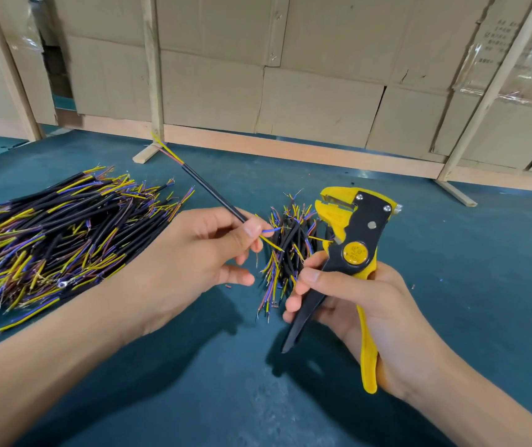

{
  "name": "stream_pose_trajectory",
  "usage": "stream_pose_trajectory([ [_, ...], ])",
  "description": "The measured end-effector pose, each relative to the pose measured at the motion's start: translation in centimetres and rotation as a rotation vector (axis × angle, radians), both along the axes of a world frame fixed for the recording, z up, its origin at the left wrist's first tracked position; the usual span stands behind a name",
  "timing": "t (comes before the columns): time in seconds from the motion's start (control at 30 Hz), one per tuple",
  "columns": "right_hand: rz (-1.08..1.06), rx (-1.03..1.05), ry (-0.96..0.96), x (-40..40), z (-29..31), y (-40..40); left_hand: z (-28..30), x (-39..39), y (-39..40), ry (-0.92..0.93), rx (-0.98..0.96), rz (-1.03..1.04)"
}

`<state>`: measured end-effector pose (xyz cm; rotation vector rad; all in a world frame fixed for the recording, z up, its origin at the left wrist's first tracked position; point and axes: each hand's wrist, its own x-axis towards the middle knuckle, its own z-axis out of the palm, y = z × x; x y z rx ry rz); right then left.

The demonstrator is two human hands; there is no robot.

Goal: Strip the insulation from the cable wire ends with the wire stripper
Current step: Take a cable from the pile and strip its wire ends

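The left hand (200, 250) pinches a short black-sheathed cable (213, 195) between thumb and forefinger, right at the point where the sheath ends; that grip leaves the thin blue and yellow-green inner wires (269, 235) poking free towards the right, which is presumably the reason for holding so close to the end, since the short stubs would otherwise flop about; the rest of the cable slants up and away over the dark teal desk (451, 285), its far end also showing coloured wires.

The right hand (354, 304) is wrapped round the handles of the yellow and black automatic wire stripper (354, 240), fingers curled on the black handle, the yellow one lying against the palm; the handles stand apart and the jaws at the top look parted (a tool at rest, I judge, ready to take a wire); its head sits just right of the wire ends, not touching them.

Between the hands lies a small heap of cable pieces (290, 253), several with bare copper tips, so likely the finished ones; the large pile of black cables (58, 233) to the left appears to be the stock, kept beside the hand that picks; behind stands a cardboard wall on wooden battens (322, 75).
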<state>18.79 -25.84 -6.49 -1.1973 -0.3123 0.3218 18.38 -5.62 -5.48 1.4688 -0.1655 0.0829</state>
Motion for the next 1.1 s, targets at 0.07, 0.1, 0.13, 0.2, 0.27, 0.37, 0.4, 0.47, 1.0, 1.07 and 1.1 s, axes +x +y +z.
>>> stream_pose_trajectory([
  [0.07, 0.068, 0.009, 0.006, -0.31, -0.04, 0.13, 0.03, -0.10, -0.06, -0.025, -0.019, 0.006],
  [0.1, 0.102, 0.009, 0.009, -0.43, -0.03, 0.12, 0.03, -0.13, -0.09, -0.039, -0.019, 0.010],
  [0.13, 0.132, 0.001, 0.007, -0.51, -0.01, 0.09, 0.04, -0.14, -0.14, -0.054, -0.017, 0.019],
  [0.2, 0.180, -0.042, -0.007, -0.59, 0.07, -0.03, 0.07, -0.16, -0.26, -0.092, -0.011, 0.056],
  [0.27, 0.227, -0.078, -0.007, -0.67, 0.13, -0.12, 0.14, -0.16, -0.34, -0.158, 0.039, 0.119],
  [0.37, 0.277, -0.091, 0.007, -0.81, 0.08, -0.12, 0.35, -0.20, -0.37, -0.243, 0.089, 0.158],
  [0.4, 0.286, -0.091, 0.010, -0.82, 0.05, -0.14, 0.43, -0.22, -0.34, -0.258, 0.082, 0.154],
  [0.47, 0.309, -0.090, 0.007, -0.77, 0.01, -0.24, 0.55, -0.27, -0.35, -0.276, 0.082, 0.139],
  [1.0, 0.341, -0.117, -0.025, -0.59, -0.24, -0.24, 0.33, -0.67, -0.46, -0.347, 0.314, 0.179],
  [1.07, 0.346, -0.115, -0.028, -0.64, -0.20, -0.29, 0.18, -0.70, -0.66, -0.359, 0.281, 0.182],
  [1.1, 0.356, -0.110, -0.029, -0.68, -0.18, -0.33, 0.13, -0.72, -0.74, -0.362, 0.258, 0.178],
])
